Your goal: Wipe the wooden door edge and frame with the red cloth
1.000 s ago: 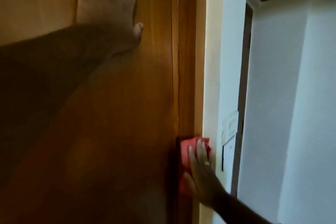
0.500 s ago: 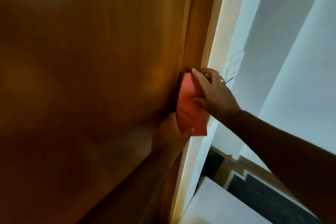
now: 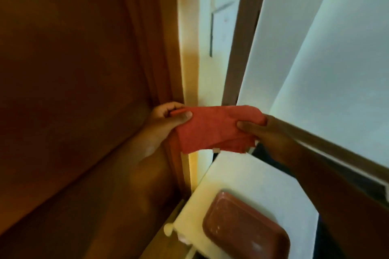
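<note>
The red cloth is stretched flat between both hands, just right of the wooden door edge. My left hand pinches its left end close against the door edge and frame. The cloth's right end is pinched between thumb and fingers of my right hand. The wooden door fills the left half of the view. The cloth hangs off the wood, held in the air.
A white wall and a dark brown strip lie to the right of the frame. Below the hands stands a white surface carrying a reddish-brown tray. A switch plate is on the wall.
The view has tilted downward. My right hand pulled the cloth off the frame and away to the right, and my left hand came down from the door panel and took the cloth's left end.
</note>
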The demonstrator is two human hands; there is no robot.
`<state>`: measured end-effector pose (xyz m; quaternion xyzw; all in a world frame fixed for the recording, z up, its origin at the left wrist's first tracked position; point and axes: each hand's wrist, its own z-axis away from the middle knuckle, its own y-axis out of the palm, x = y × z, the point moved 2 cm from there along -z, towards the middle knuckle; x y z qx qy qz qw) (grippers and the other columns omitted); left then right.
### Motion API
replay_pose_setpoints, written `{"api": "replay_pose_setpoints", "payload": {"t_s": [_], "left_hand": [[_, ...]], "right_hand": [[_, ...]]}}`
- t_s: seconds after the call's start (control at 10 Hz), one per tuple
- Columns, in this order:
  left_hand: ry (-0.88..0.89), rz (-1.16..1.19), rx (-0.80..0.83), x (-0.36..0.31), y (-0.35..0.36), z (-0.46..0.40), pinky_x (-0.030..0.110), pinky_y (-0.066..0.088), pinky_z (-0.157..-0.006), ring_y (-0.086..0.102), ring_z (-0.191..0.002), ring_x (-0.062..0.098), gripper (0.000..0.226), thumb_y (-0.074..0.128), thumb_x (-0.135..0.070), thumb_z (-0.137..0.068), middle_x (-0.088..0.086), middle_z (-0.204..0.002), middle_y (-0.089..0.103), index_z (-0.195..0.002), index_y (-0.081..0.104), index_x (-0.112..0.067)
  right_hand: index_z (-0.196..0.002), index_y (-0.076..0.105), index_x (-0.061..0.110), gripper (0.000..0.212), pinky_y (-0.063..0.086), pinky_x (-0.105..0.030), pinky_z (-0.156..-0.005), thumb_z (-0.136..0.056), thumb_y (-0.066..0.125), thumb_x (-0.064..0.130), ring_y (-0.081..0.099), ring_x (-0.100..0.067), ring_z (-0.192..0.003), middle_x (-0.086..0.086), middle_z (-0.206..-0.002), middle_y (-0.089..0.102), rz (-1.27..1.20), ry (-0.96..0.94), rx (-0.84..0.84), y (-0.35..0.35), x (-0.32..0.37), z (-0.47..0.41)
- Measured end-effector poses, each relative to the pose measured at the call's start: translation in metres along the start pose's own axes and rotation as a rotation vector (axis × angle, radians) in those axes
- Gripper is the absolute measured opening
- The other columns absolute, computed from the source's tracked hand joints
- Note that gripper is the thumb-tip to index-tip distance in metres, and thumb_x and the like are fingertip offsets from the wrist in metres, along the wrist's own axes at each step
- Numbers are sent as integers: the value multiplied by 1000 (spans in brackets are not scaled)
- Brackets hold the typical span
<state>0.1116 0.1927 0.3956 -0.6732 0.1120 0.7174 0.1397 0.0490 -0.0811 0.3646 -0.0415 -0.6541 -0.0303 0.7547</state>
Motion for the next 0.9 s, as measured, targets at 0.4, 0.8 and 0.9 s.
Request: {"api": "replay_pose_setpoints", "payload": {"t_s": [0.4,0.8,0.9], "left_hand": [[-922,-50,8,312,203,24,53,48,-103,63,-114,41,47,69,5,-85,31,-128,63,-130,57,8],[-938,-661,366,590,242,15,36,48,-85,55,-86,11,34,67,-41,-88,-10,-100,60,-116,62,-24],[-891,-685,323,593,240,20,26,44,-73,58,-88,10,36,67,-35,-90,-4,-111,65,-121,60,-17]], "right_hand": [[-113,62,21,17,59,-34,-53,-96,61,22,75,-25,-78,-10,-100,75,-263,766,-317,-113,-315,102],[-127,59,3,40,52,-50,-94,-92,66,21,63,-40,-105,-21,-120,65,84,1088,-630,-103,-584,147],[-129,58,4,47,50,-47,-93,-91,66,30,64,-41,-107,-21,-121,67,322,1169,-717,-95,-581,148]]}}
